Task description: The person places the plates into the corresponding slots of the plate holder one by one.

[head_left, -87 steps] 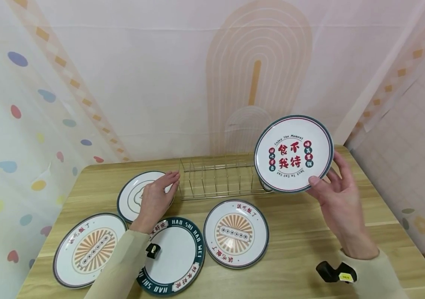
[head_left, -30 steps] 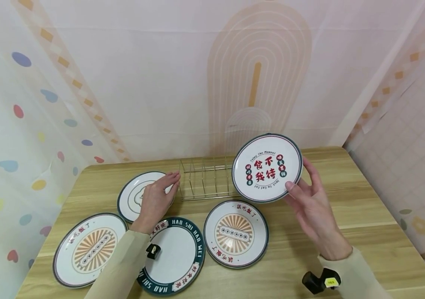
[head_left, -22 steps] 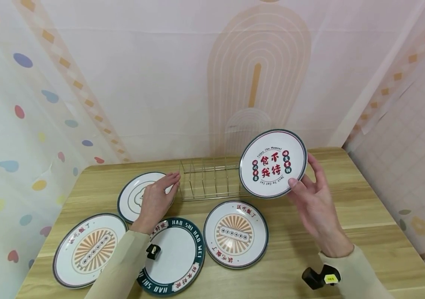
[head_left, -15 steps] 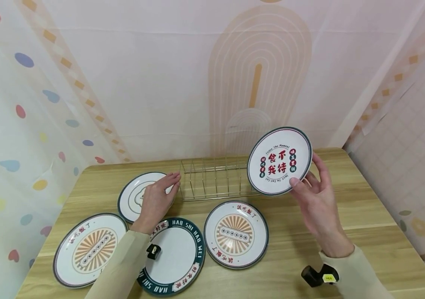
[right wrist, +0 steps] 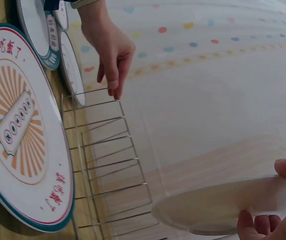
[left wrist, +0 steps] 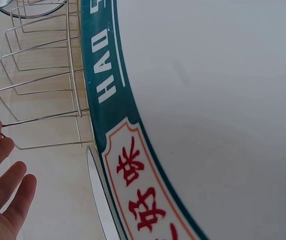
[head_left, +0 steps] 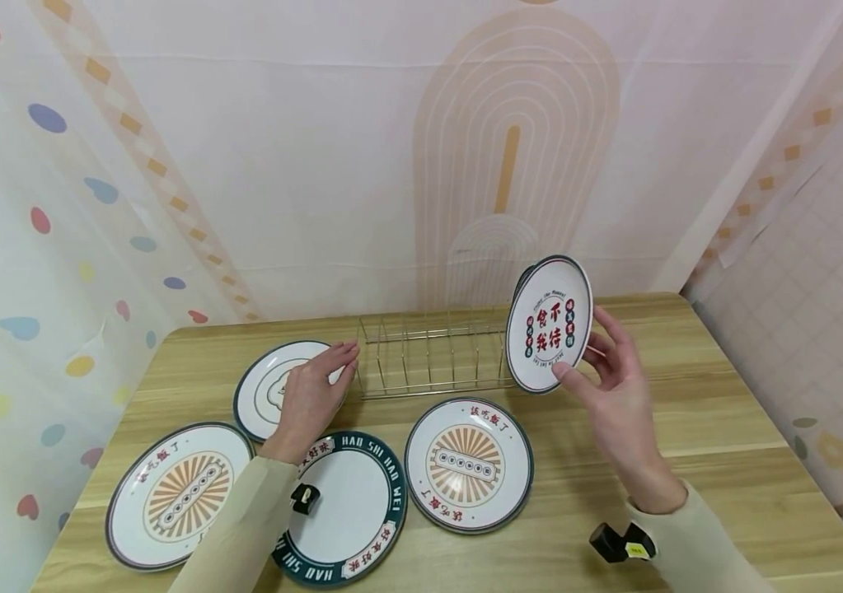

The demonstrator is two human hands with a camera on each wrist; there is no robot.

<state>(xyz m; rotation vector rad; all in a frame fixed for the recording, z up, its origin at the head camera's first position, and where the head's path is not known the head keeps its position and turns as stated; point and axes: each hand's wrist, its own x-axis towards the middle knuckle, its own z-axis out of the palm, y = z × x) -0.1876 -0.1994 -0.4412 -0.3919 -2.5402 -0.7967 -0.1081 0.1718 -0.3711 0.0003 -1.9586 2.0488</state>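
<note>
My right hand (head_left: 620, 412) grips a round white plate (head_left: 550, 325) with a dark green rim and red lettering. Thumb on the front and fingers behind, it holds the plate tilted up at the right end of a gold wire dish rack (head_left: 432, 387). A dark rim of another plate (head_left: 524, 277) peeks out behind it. At the rack's left end my left hand (head_left: 311, 399) pinches the end wire, which the right wrist view shows at the fingertips (right wrist: 116, 92). Below the rack lies a plate with an orange sunburst (head_left: 465, 494).
On the wooden table (head_left: 725, 494) lie a green-rimmed plate (head_left: 347, 502), another sunburst plate (head_left: 184, 494) and a white plate (head_left: 258, 399) partly under my left hand. A patterned curtain (head_left: 317, 165) hangs close behind the rack.
The right hand brings the plate left over the rack, shifts it back right, then turns it more edge-on; a second rim shows behind it. The left hand stays on the rack.
</note>
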